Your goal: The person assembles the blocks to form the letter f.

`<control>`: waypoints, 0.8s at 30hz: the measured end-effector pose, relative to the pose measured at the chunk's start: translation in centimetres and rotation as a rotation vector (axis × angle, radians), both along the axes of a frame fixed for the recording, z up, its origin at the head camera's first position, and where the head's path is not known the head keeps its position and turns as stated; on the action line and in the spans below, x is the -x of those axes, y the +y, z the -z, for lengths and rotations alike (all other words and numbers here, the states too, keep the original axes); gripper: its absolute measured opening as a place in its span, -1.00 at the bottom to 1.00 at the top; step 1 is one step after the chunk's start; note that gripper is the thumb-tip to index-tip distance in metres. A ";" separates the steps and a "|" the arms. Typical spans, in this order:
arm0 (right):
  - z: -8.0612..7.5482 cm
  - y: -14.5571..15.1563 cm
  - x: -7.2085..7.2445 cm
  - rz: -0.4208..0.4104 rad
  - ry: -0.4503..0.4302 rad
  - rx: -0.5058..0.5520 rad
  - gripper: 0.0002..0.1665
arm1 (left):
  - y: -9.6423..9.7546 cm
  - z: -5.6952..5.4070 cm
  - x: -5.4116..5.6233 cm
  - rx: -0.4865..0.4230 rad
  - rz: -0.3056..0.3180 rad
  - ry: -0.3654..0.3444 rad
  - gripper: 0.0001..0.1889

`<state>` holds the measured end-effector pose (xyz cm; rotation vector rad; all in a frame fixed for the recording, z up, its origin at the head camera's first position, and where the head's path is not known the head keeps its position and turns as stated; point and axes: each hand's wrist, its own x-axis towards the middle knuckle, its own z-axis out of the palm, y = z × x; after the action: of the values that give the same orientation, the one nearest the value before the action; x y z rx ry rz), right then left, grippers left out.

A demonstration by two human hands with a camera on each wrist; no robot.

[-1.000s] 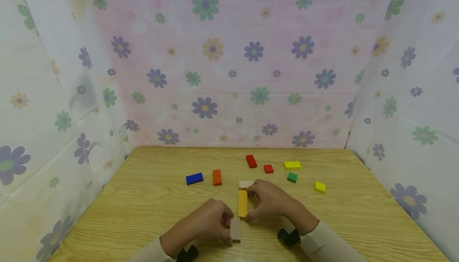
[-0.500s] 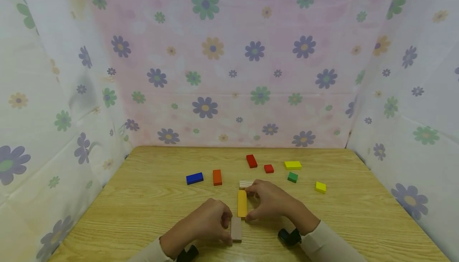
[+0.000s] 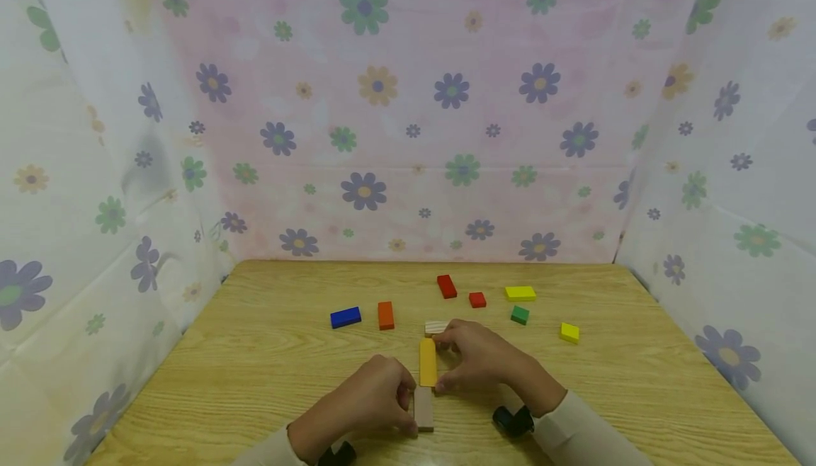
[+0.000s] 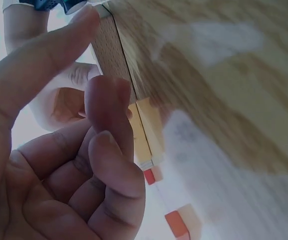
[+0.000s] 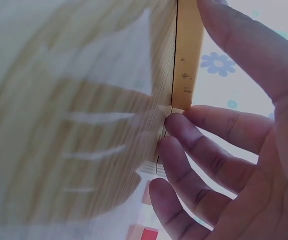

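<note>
Near the front of the table, a plain wooden block (image 3: 423, 409) lies lengthwise, with a yellow-orange block (image 3: 428, 362) lined up end to end beyond it. My left hand (image 3: 376, 391) holds the plain block from the left, thumb by its near end and index finger by its far end, as the left wrist view shows. From the right, my right hand (image 3: 481, 356) spans the yellow-orange block between thumb and index fingertip; its other fingers curl loosely beside the table. A pale striped wooden block (image 3: 436, 327) sits just past the yellow-orange one, partly hidden by the right fingers.
Farther back lie a blue block (image 3: 346, 317), an orange block (image 3: 385, 316), a long red block (image 3: 447, 286) and a small red one (image 3: 477, 299). To the right are two yellow blocks (image 3: 520, 294) and a green one (image 3: 519, 315). Flowered cloth (image 3: 408, 98) surrounds the table.
The plain block has shifted slightly right along with my left hand. The yellow-orange block has slid a little left, so the two now line up more closely. The other blocks stay put.
</note>
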<state>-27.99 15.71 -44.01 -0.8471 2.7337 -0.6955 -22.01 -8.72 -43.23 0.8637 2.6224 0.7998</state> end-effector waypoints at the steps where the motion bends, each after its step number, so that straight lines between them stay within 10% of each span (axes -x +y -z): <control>1: 0.0 0.0 0.0 -0.003 0.001 -0.001 0.01 | 0.1 0.0 0.0 0.009 0.000 0.004 -0.63; 24: 0.2 -0.6 0.2 0.004 0.017 0.017 0.00 | 0.8 -0.1 -0.9 0.068 -0.044 0.032 -0.56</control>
<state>-28.20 15.14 -44.23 -0.8551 2.7489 -0.7167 -21.07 -7.96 -43.15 0.8091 2.6883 0.7087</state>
